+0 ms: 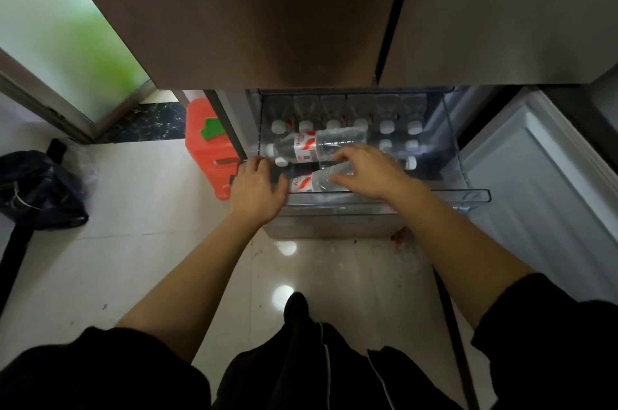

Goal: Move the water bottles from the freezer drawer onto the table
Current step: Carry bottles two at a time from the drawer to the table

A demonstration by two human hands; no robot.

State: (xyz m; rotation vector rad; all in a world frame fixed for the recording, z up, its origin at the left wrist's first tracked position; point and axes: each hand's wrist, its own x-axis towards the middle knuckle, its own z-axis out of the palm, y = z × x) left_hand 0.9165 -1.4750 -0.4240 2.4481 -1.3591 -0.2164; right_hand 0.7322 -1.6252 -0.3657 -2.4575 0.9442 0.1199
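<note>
The clear freezer drawer is pulled out below the fridge doors. Several water bottles with white caps stand upright in rows at its back. Two more with red-and-white labels lie sideways on top: a far bottle and a near bottle. My right hand reaches in from the right, its fingers curled over the near bottle's clear body. My left hand lies at the drawer's front left corner, fingers loosely spread beside the near bottle's neck end, holding nothing that I can see. No table is in view.
The open freezer door stands at the right. Brown upper fridge doors overhang the drawer. A red plastic stool sits against the fridge's left side, and a black bag lies on the glossy tile floor farther left.
</note>
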